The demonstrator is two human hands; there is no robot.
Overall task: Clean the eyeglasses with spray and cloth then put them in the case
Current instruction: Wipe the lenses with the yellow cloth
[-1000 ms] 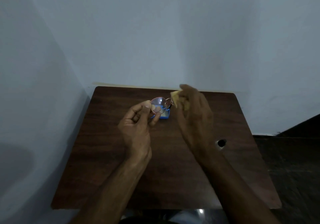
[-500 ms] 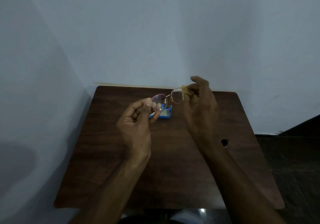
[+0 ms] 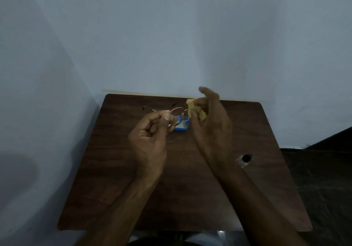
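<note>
Thin-framed round eyeglasses (image 3: 178, 110) hang above the middle of the dark wooden table (image 3: 114, 169), temples pointing away to the left. My left hand (image 3: 152, 131) pinches the left lens rim between thumb and fingers. My right hand (image 3: 209, 123) holds a crumpled yellow cloth (image 3: 196, 108) against the right lens, which the cloth and fingers hide. Under the glasses a small blue case (image 3: 182, 126) lies on the table, partly covered by my left fingers. A small spray bottle (image 3: 244, 160) with a dark cap stands near the table's right edge.
Pale walls meet in a corner behind and left of the table. A dark floor lies to the right, beyond the table's edge. The near table edge runs just in front of my body.
The glasses have turned so the temples now point left and away. My right hand with the cloth has closed back over the right lens. Both hands stay above the blue case.
</note>
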